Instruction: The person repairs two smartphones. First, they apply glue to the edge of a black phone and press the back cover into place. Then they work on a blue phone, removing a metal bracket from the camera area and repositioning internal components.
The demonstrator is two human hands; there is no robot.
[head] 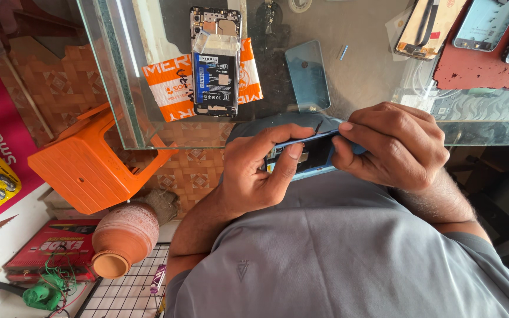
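You get a single view, from the camera on your head. It looks steeply down past your chest at your own left hand (254,171) and right hand (393,144), close up, with the glass table (360,76) edge beyond and the floor under it.

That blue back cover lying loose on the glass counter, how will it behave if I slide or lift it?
The blue back cover looks like a thin, glossy shell, so it is probably light and would likely skid easily on the smooth glass counter. Being so thin, it may flex or crack if pinched hard. It lies flat, so tipping or rolling seems unlikely.
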